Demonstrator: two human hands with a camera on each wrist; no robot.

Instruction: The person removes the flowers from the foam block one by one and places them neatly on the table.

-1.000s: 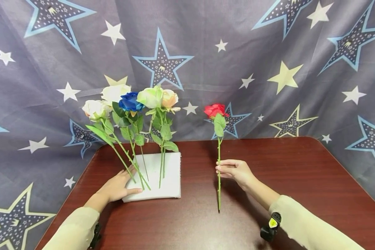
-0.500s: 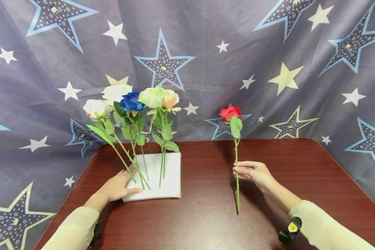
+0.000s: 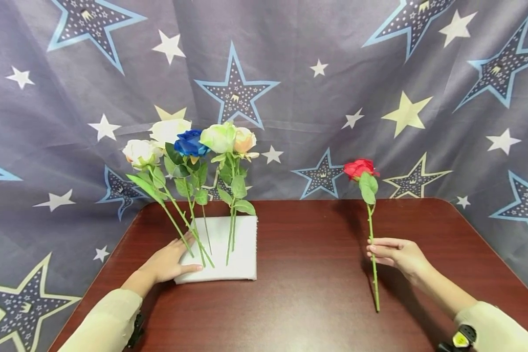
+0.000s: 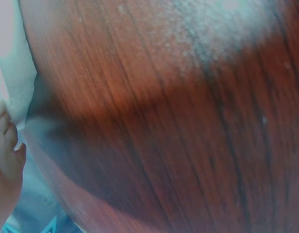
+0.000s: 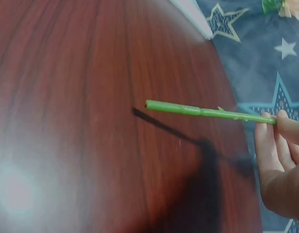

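A red rose [image 3: 360, 169] with a green stem is pinched mid-stem by my right hand [image 3: 400, 256], at the right of the head view. In the right wrist view the bare lower stem [image 5: 183, 108] points away from the fingers, above its shadow on the table. My left hand [image 3: 165, 261] rests with spread fingers on the left side of a white foam block [image 3: 244, 244]. Several roses stand in the block: white [image 3: 142, 152], blue [image 3: 190, 143], pale green [image 3: 219, 138] and peach [image 3: 245, 141]. Some of the left stems lean and cross. Part of the left fingertips is hidden behind stems.
A dark red-brown wooden table [image 3: 290, 303] carries the block. Behind it hangs a grey curtain [image 3: 286, 98] printed with stars. Black cameras are strapped to both wrists, the right one [image 3: 459, 340] near the table's front.
My right hand has moved to the right and slightly nearer with the red rose, whose stem now tilts. The left hand stays on the foam block. The head view has shifted slightly.
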